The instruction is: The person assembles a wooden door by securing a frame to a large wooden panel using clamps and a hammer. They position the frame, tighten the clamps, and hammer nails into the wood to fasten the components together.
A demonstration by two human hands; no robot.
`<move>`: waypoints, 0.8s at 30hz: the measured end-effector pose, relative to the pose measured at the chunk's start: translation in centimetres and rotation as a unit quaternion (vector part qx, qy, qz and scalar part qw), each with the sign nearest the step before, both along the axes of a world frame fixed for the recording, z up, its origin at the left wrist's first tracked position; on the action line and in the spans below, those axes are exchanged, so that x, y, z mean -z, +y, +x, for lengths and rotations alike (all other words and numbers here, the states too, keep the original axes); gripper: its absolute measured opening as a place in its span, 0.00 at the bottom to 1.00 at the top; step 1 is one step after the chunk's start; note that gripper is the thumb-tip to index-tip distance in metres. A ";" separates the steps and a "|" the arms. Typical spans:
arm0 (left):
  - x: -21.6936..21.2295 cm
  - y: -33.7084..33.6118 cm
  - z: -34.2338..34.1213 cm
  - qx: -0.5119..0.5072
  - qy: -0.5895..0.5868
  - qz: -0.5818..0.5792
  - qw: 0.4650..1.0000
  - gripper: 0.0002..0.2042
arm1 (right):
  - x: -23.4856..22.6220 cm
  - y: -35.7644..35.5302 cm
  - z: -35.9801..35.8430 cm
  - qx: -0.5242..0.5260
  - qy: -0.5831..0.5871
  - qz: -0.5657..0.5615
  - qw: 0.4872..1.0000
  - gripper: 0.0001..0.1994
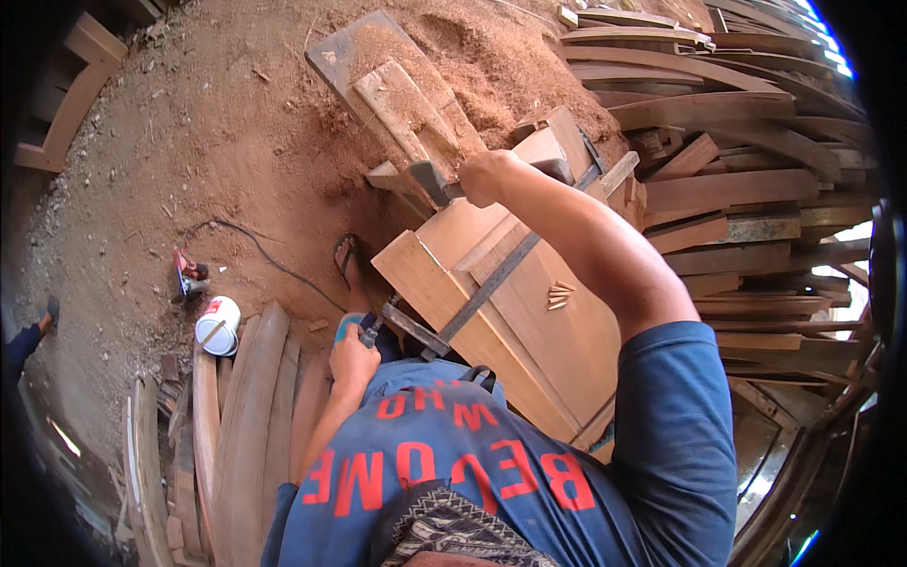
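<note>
Pale timber forms the panel [529,312] under both hands, a flat assembly of planks lying tilted across a rough support and spanned by a long metal bar clamp [491,283]. The right arm reaches forward, nearly straight, across the panel; the right hand [484,177] is closed in a full fist around the handle of a hammer [433,181], whose dark head sits at the panel's far edge beside a worn wooden block [406,109]. The left arm is bent close to the body; the left hand [353,357] is curled at the near end of the bar clamp, fingers wrapped about its handle, though the exact contact is partly hidden by the blue shirt. A few small wooden wedges [559,296] lie on the panel's face, just beside the clamp bar. A sandalled foot [350,265] rests on the red earth near the panel's left corner. Farther left lie a white tin [218,325] and a red power tool [189,274] with its black cable. Stacked boards [737,189] fill the right side; curved planks [250,416] lie at lower left.
</note>
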State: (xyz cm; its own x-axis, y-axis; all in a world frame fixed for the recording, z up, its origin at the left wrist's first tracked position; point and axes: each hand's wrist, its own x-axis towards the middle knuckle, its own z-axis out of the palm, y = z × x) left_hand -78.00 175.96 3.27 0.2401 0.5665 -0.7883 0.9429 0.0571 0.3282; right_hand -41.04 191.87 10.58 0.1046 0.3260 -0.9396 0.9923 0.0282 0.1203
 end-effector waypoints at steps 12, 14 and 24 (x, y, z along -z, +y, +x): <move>4.8 2.7 -2.6 -0.098 -0.227 -0.507 0.825 0.15 | -0.7 -6.7 -0.9 0.142 0.034 0.137 0.980 0.11; 6.1 3.4 -2.7 -0.144 -0.200 -0.631 0.735 0.16 | -1.2 -9.2 -0.8 0.194 0.085 0.194 0.958 0.13; 6.1 -1.4 -2.7 0.009 -0.166 -0.074 0.983 0.09 | -2.1 -35.4 -3.8 0.594 0.164 0.374 0.693 0.21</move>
